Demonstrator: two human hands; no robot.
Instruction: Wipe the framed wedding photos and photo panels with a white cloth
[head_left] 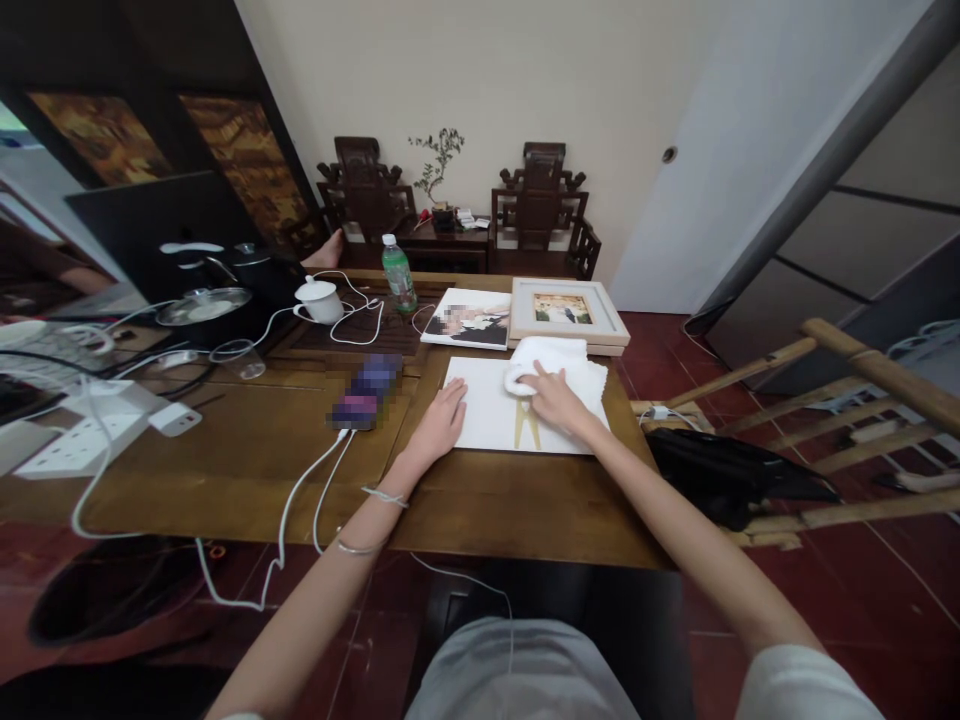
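Observation:
A flat white panel [480, 405] with a gold figure shaped like a letter or a pair of legs lies on the wooden table [517, 500]. My left hand [444, 412] rests on the panel's left edge, its fingers stretched out and holding nothing. With fingers bent into a white cloth [555, 355], my right hand [556, 400] presses it against the right half of the panel. The bunched cloth hides the panel's upper right part. Just behind the panel lie a photo print [469, 318] and a pale picture frame [570, 312] stacked on another.
A phone [364, 392] with charging cables sits to the left. Farther left are a power strip [90, 432], a clear cup [240, 358], a lidded white mug [318, 300] and a black pot [204, 310]. A green bottle [399, 274] stands at the back. A bamboo chair [885, 400] flanks the table's right.

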